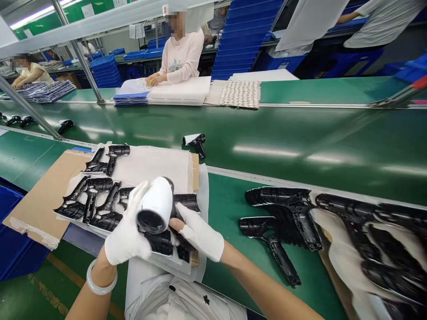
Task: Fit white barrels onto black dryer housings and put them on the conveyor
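Both my gloved hands hold a white ribbed hair dryer barrel (155,206) over the work sheet, its round black end tilted down toward me. My left hand (128,226) wraps its near side, and my right hand (198,233) grips it from the right, with a black part showing below. Glossy black dryer housing shells (96,200) lie on a white foam sheet (150,162) under my hands. A pale bangle circles my left wrist. A larger pile of black shells (283,222) lies to my right.
A white-and-black dryer (195,144) lies on the green conveyor belt (300,146) beyond my hands. Cardboard (43,195) lies beneath the foam sheet, and blue crates (13,226) stand at the left. Co-workers sit at the far side with stacked sheets.
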Demonstrator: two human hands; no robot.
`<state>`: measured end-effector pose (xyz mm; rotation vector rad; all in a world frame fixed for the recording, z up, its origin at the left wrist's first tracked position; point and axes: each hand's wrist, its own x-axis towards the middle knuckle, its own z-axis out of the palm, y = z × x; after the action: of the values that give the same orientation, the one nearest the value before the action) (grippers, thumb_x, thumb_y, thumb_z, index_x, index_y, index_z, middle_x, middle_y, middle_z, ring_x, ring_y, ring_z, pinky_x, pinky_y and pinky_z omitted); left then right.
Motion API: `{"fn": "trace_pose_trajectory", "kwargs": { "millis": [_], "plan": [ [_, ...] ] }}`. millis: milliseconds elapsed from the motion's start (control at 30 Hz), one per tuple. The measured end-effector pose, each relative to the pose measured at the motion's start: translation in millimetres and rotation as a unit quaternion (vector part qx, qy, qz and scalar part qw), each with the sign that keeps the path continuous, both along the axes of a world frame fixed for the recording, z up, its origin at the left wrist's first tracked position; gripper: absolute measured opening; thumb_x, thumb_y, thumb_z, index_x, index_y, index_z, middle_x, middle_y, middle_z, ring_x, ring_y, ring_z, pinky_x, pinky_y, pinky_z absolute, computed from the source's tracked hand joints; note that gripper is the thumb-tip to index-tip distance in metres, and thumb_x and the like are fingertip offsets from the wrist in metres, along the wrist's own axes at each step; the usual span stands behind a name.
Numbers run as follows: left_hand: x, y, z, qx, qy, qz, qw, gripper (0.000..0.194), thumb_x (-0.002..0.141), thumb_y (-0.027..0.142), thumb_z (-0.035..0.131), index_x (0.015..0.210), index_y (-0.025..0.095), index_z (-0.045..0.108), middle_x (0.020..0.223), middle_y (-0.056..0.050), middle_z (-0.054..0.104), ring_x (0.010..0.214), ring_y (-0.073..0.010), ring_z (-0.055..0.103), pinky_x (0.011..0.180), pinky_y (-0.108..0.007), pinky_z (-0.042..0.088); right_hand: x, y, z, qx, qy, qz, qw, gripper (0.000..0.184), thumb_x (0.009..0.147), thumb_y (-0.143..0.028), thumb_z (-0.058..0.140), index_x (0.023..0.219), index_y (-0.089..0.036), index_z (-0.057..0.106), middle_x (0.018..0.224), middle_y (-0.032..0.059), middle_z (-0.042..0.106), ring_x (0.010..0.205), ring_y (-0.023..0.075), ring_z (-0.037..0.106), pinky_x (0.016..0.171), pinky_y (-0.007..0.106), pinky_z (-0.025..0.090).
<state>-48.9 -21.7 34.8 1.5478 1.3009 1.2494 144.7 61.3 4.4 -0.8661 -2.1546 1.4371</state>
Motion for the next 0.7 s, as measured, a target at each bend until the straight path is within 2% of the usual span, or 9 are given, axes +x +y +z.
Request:
{"fn": "trace_pose_trajectory", "kwargs": {
  "millis": [33,100,167,267,367,433,500,600,700],
  "plan": [
    [0.8,0.6,4.3,0.033,0.048,0.014,0.998,0.118,0.055,0.082,0.072,0.152,0.024,0.038,0.161,-0.016,0.031,0.148,-0.0419,0.03,0.124,-0.057,0.022,0.1,-1.3,2.7,-0.036,0.014,0.02,0.999,0.041,0.095,-0.058,0.044,0.091,-0.019,0.055,0.089,0.0063,0.063,0.084,0.0218,0.059,0.078,0.036,0.051],
    [2.5,2.4,12.7,0.091,0.099,0.028,0.99,0.113,0.052,0.076,0.079,0.146,0.023,0.044,0.149,-0.019,0.047,0.139,-0.0417,0.044,0.117,-0.059,0.034,-0.1,-5.3,7.2,-0.095,0.039,0.067,0.993,0.054,0.093,-0.07,0.038,0.082,-0.019,0.051,0.084,0.005,0.059,0.081,0.0196,0.056,0.078,0.035,0.05],
    [3.8,4.3,19.1,0.144,0.116,0.025,0.983,0.095,0.054,0.069,0.083,0.133,0.023,0.055,0.124,-0.015,0.065,0.117,-0.0355,0.063,0.103,-0.051,0.05,-1.3,-10.6,10.8,-0.16,0.06,0.122,0.978,0.062,0.089,-0.079,0.037,0.079,-0.019,0.051,0.08,0.0041,0.057,0.077,0.0178,0.054,0.074,0.033,0.05],
    [5.4,4.5,22.1,0.195,0.12,0.034,0.973,0.082,0.052,0.064,0.087,0.118,0.022,0.061,0.1,-0.009,0.069,0.09,-0.0272,0.068,0.084,-0.042,0.056,-3.4,-19.9,13.7,-0.301,0.078,0.159,0.937,0.066,0.082,-0.084,0.045,0.077,-0.018,0.054,0.073,0.0033,0.058,0.067,0.0153,0.055,0.061,0.028,0.048],
    [8.8,0.8,19.0,0.161,0.072,0.058,0.983,0.083,0.054,0.063,0.088,0.12,0.022,0.058,0.105,-0.009,0.069,0.088,-0.0261,0.069,0.084,-0.041,0.056,-3.4,-27.4,11.4,-0.46,0.086,0.118,0.876,0.066,0.077,-0.083,0.054,0.075,-0.016,0.056,0.059,0.0022,0.058,0.051,0.0126,0.054,0.049,0.024,0.046],
    [12.5,-2.4,17.5,0.109,0.015,0.064,0.992,0.085,0.054,0.056,0.091,0.123,0.022,0.056,0.106,-0.009,0.069,0.087,-0.0255,0.07,0.084,-0.04,0.057,-2.0,-29.7,7.3,-0.529,0.094,0.099,0.838,0.066,0.076,-0.081,0.057,0.075,-0.015,0.058,0.052,0.0018,0.057,0.042,0.0113,0.052,0.042,0.021,0.044],
    [16.5,-4.9,18.3,0.055,-0.027,0.063,0.996,0.084,0.054,0.045,0.095,0.125,0.023,0.054,0.105,-0.008,0.07,0.088,-0.0248,0.07,0.084,-0.038,0.057,0.0,-29.7,2.8,-0.566,0.097,0.116,0.811,0.064,0.078,-0.078,0.056,0.079,-0.014,0.06,0.049,0.0013,0.057,0.037,0.0114,0.051,0.037,0.02,0.042],
    [20.9,-5.7,21.8,0.012,-0.028,0.086,0.996,0.084,0.054,0.034,0.095,0.126,0.023,0.053,0.106,-0.007,0.07,0.092,-0.0254,0.07,0.088,-0.037,0.057,2.4,-28.0,-1.3,-0.595,0.092,0.166,0.781,0.06,0.083,-0.074,0.05,0.087,-0.015,0.061,0.047,-0.0002,0.057,0.032,0.0138,0.05,0.032,0.023,0.042],
    [22.5,-4.1,23.8,-0.004,0.014,0.119,0.993,0.086,0.051,0.031,0.095,0.127,0.023,0.055,0.111,-0.007,0.069,0.098,-0.0281,0.069,0.092,-0.039,0.055,3.2,-28.0,0.3,-0.598,0.091,0.187,0.774,0.062,0.08,-0.077,0.05,0.087,-0.016,0.059,0.047,-0.0009,0.056,0.03,0.0148,0.05,0.031,0.025,0.042]
  ]
}}
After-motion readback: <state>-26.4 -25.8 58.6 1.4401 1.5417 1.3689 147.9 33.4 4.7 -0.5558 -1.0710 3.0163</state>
